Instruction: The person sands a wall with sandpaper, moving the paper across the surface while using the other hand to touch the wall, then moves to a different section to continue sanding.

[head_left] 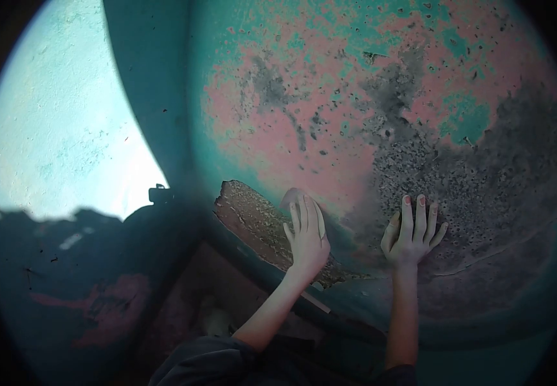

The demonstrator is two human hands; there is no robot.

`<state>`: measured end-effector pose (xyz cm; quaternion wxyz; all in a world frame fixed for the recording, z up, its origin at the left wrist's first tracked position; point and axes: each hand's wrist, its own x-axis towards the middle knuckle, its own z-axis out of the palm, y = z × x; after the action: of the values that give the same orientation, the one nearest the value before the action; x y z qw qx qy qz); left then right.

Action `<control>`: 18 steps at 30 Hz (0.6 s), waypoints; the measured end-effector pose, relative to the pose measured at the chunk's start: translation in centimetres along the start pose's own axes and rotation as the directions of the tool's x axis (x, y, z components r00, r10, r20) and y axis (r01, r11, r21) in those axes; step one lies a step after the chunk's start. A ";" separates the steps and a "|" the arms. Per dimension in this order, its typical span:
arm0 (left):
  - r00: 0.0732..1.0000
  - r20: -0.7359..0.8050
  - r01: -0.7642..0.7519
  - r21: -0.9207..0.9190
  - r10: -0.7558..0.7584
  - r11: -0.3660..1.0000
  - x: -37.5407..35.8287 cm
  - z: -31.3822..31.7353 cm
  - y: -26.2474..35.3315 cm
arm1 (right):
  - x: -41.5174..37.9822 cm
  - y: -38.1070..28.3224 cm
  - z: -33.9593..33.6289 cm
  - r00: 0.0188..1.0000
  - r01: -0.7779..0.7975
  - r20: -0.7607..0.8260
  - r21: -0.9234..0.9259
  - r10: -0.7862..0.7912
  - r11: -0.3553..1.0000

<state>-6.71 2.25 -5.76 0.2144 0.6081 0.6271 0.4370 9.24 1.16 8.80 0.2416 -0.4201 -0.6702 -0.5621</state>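
Observation:
Before me bulges a large curved surface [304,135], painted teal and worn through to pink and dark grey, pitted areas. My left hand [309,239] presses flat over a smooth rounded pinkish-grey piece [289,195], whose edge shows past the fingertips; the palm hides most of it. Beside this hand lies a rough brown, ragged-edged patch [253,222] along the lower left of the surface. My right hand [412,235] rests flat on the dark grey pitted area, fingers spread, holding nothing.
At left, a pale teal wall [53,116] is brightly sunlit above a shadow. Its lower, shaded part bears a reddish smear [111,305]. Beneath the curved surface is a dim, brownish recess [195,289]. Dark sleeves cover my upper arms.

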 end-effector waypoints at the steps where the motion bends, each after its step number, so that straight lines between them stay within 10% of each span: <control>1: 0.999 0.053 0.000 0.004 -0.001 1.000 -0.9 0.2 0.3 | -0.2 0.0 0.1 1.000 -0.001 0.001 0.002 0.001 1.000; 18: 0.990 -0.101 0.087 -0.078 -0.094 0.993 3.0 -1.3 0.8 | -0.5 0.3 0.4 1.000 -0.013 0.010 0.010 0.013 1.000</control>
<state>-7.84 4.60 -3.66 0.2233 0.5471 0.6479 0.4807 9.84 1.44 8.42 0.2441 -0.4261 -0.6716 -0.5549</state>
